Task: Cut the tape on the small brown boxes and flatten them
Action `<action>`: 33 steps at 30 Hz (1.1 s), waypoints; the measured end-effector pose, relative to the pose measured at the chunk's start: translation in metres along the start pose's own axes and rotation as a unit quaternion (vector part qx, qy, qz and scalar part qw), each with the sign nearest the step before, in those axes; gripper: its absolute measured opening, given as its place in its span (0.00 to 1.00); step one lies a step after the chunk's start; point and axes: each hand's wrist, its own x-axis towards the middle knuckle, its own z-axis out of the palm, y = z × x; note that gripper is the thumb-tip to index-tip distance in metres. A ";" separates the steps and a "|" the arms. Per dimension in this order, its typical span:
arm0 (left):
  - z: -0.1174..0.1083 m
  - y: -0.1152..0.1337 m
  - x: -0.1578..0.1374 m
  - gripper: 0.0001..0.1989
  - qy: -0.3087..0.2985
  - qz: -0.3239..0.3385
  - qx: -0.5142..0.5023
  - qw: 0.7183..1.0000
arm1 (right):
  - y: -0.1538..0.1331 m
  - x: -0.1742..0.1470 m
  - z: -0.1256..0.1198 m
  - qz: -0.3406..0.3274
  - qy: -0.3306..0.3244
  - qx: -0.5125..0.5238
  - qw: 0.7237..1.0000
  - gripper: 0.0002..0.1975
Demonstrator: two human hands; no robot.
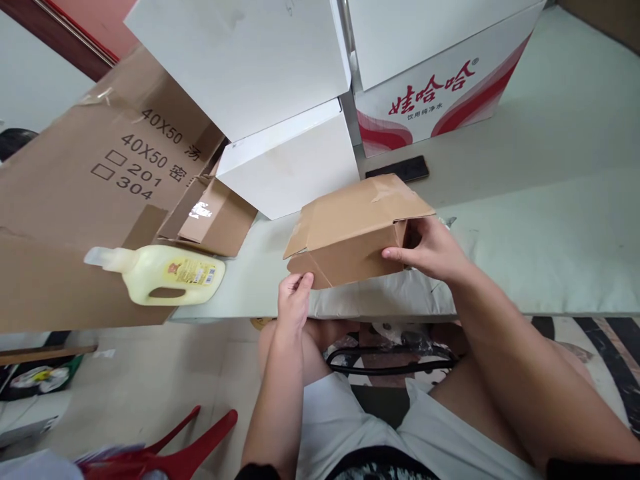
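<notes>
The small cardboard box (356, 230) sits at the table's (550, 200) near edge, right of the bottle (163, 273) — left hand (294, 300) pinching its corner flap, right hand (430, 250) gripping its side — so steady it firmly while folding.

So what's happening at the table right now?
A seated person holds a small brown cardboard box at the edge of the pale table. The left hand pinches its lower left flap; the right hand grips its right end. A pale yellow plastic jug lies on flattened brown cardboard to the left.
</notes>
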 end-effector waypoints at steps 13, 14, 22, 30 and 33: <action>-0.025 -0.002 -0.033 0.30 0.134 0.048 0.123 0.982 | -0.024 -0.003 -0.002 0.236 -0.017 -0.127 0.963 0.19; -0.027 -0.004 -0.037 0.27 0.131 0.030 0.133 0.982 | -0.024 -0.004 -0.002 0.246 -0.028 -0.130 0.960 0.19; -0.043 -0.011 -0.044 0.22 0.167 0.037 0.229 0.958 | -0.022 -0.007 0.000 0.281 -0.153 -0.262 0.910 0.33; -0.006 -0.018 -0.024 0.26 -0.113 0.110 0.537 0.829 | -0.006 -0.007 0.005 0.266 -0.225 -0.411 0.842 0.31; 0.005 -0.028 -0.021 0.31 -0.149 0.029 0.603 0.783 | -0.007 -0.007 0.001 0.261 -0.201 -0.426 0.843 0.29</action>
